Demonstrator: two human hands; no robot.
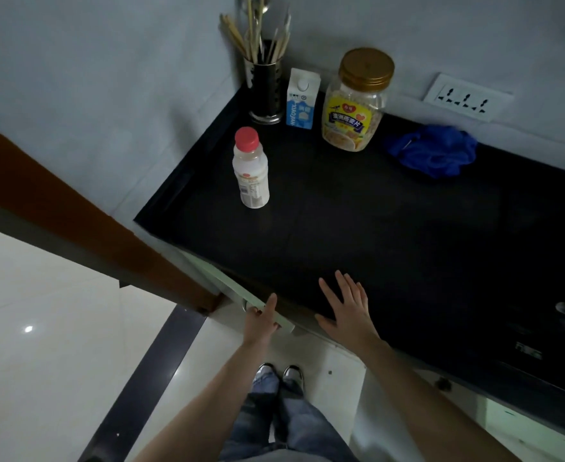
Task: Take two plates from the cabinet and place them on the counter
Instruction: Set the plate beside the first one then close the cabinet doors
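Now left hand [261,323] grips cabinet door [257,303] (ajar).

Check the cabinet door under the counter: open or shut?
Partly open. The door angles out from under the counter edge, with the left hand on its top edge by the handle.

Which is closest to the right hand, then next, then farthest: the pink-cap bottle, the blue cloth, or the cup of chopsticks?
From the right hand:
1. Pink-cap bottle, ahead and left, mid-counter.
2. Blue cloth, ahead and right, near the wall.
3. Chopstick cup, far back corner.
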